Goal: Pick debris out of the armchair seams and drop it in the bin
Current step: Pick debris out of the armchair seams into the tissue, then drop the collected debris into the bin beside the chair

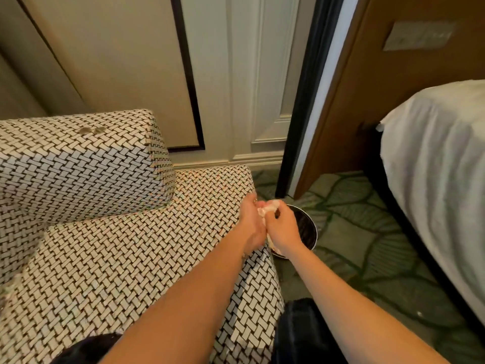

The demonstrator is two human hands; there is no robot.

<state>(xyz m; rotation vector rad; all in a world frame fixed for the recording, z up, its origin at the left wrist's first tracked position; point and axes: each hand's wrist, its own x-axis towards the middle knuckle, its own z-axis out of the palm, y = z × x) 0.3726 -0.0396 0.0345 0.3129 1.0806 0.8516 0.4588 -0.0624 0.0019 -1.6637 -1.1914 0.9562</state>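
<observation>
From the head view, both bare forearms reach forward across the armchair [118, 258], which is covered in a black-and-white woven pattern, and the hands meet at its right edge. The right hand [284, 231] pinches a crumpled white wad [269, 208] of debris between curled fingers and thumb, holding it just above the chair's edge and the near rim of the bin [307, 227]. The left hand [250, 224] lies against the chair's edge with its fingertips at the wad; whether it grips the wad or only touches it I cannot tell. The bin is round and dark and stands on the carpet [354, 232] close beside the chair, its left part hidden behind the right hand and wrist. Two small dull spots [91, 130] mark the top of the chair's back. A bed [433, 166] with white linen fills the right side, well apart from the bin, and a brown panel [380, 88] and a white door [267, 74] stand behind. Dark cloth [296, 332] shows at the bottom between the arms.
</observation>
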